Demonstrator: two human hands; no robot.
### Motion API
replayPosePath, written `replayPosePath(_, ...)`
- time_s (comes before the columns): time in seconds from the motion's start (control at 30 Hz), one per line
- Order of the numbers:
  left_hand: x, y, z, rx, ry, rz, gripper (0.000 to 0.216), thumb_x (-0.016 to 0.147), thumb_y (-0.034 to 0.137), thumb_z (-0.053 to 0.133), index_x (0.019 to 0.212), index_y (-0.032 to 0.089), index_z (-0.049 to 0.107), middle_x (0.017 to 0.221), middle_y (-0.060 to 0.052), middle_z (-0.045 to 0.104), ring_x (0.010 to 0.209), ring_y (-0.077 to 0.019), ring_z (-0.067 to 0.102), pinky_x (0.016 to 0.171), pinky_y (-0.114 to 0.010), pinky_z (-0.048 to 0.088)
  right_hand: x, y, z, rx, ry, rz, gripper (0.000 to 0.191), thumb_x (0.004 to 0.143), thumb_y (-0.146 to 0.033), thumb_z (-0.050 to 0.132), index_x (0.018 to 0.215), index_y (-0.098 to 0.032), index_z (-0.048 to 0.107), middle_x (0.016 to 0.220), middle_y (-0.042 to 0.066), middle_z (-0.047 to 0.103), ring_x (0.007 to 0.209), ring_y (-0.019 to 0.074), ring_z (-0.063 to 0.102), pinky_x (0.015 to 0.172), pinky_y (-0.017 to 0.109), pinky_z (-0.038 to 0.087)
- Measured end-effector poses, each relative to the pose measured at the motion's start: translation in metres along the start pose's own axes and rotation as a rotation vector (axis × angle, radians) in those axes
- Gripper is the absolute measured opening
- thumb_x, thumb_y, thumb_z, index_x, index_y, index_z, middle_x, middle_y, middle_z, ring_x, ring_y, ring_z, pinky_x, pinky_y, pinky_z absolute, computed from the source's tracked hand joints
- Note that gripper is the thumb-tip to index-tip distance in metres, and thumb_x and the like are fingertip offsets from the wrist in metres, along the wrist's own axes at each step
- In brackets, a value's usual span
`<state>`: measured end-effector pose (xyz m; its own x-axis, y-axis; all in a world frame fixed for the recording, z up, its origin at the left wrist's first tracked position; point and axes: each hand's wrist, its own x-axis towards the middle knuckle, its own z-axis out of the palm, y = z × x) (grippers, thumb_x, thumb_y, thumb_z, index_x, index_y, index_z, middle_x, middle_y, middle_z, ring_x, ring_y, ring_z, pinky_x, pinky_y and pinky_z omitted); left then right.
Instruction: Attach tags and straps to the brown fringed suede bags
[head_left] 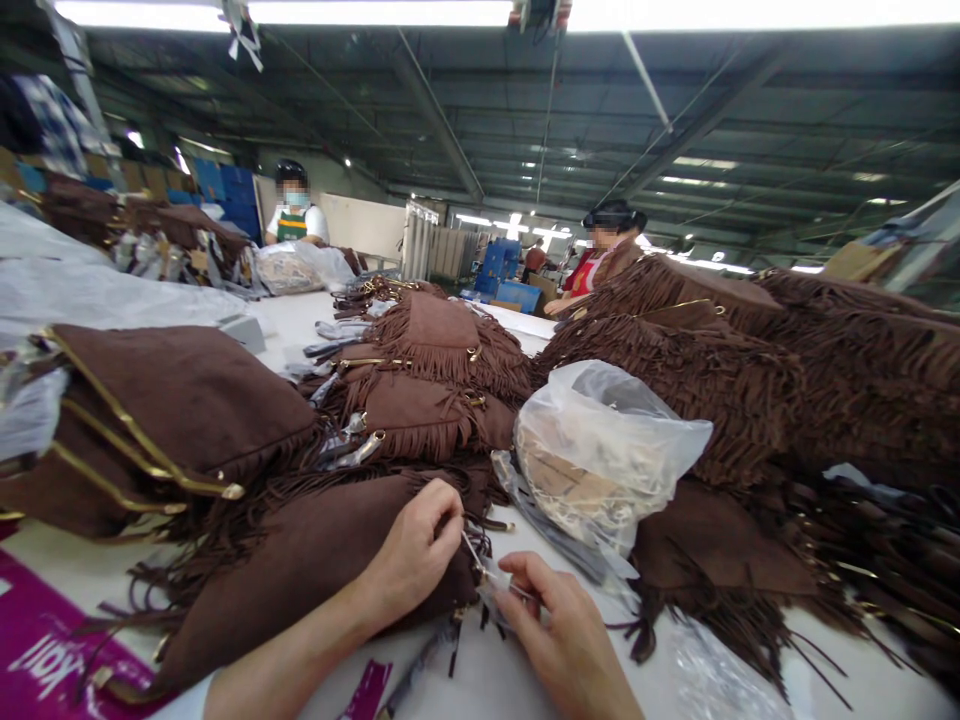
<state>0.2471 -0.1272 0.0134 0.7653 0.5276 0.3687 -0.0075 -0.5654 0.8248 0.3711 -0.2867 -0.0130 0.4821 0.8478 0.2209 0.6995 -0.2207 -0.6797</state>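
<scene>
A dark brown fringed bag (300, 570) lies flat on the white table in front of me. Over its right end, my left hand (420, 550) is closed in a pinch, with a thin white string (471, 548) running from its fingertips. My right hand (551, 620) sits just beyond the bag's right corner, thumb and fingers pinching a piece of clear plastic wrap (491, 580) where the string ends. Small metal fittings at that corner are partly hidden by the wrap. Below, a wrapped strap (420, 665) and a purple tag (367, 690) rest on the table.
More brown bags (172, 400) with gold zippers are stacked at left. Others (427, 410) lie ahead, and a tall fringed pile (690, 370) rises at right. A clear plastic bag of pale strings (600, 460) stands nearby. Purple packaging (52, 640) lies lower left. Two co-workers stand across the table.
</scene>
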Motion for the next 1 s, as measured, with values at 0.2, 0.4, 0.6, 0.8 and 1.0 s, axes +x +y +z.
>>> replayPosePath(0.2,-0.002,0.009,0.0,-0.112,0.008,0.113,0.015,0.089,0.018,0.046,0.074,0.019,0.046,0.077,0.0,0.048,0.073,-0.0148,0.045,0.067,-0.026,0.036,0.004,-0.012,-0.012,0.123,0.001,-0.122,0.017,0.095,-0.028,0.049,0.094,-0.023,0.065,0.087,0.001,0.07,0.079,0.0184,0.063,0.07,0.023,0.045)
replayPosePath(0.4,-0.005,0.024,0.003,-0.199,-0.013,0.179,0.018,0.089,0.016,0.05,0.071,0.018,0.049,0.079,0.0,0.049,0.076,-0.0143,0.047,0.07,-0.025,0.038,0.016,-0.03,0.0,0.22,0.049,-0.216,0.018,0.094,-0.023,0.053,0.082,-0.022,0.068,0.081,0.0,0.066,0.078,0.0167,0.06,0.071,0.022,0.042)
replayPosePath(0.6,-0.005,0.015,0.006,-0.373,-0.051,-0.001,0.016,0.087,0.028,0.055,0.076,0.017,0.052,0.076,0.001,0.048,0.067,-0.0129,0.046,0.061,-0.024,0.04,0.016,-0.026,0.005,0.223,0.09,-0.176,0.024,0.094,-0.03,0.053,0.074,-0.021,0.061,0.071,-0.002,0.059,0.067,0.0152,0.053,0.062,0.023,0.037)
replayPosePath(0.8,-0.005,0.005,0.012,-0.409,-0.127,-0.144,0.013,0.075,0.025,0.065,0.072,0.015,0.058,0.069,0.001,0.054,0.065,-0.013,0.049,0.061,-0.023,0.041,0.015,-0.022,0.006,0.22,0.119,-0.166,0.028,0.095,-0.033,0.053,0.071,-0.021,0.059,0.069,-0.002,0.056,0.068,0.0158,0.052,0.063,0.024,0.036)
replayPosePath(1.0,-0.005,0.012,0.009,-0.16,-0.093,-0.041,0.014,0.08,0.021,0.055,0.067,0.016,0.056,0.069,0.0,0.054,0.068,-0.0142,0.049,0.064,-0.024,0.037,0.014,-0.019,0.005,0.186,0.121,-0.14,0.027,0.094,-0.033,0.049,0.071,-0.021,0.056,0.071,-0.001,0.055,0.069,0.0168,0.051,0.065,0.026,0.034)
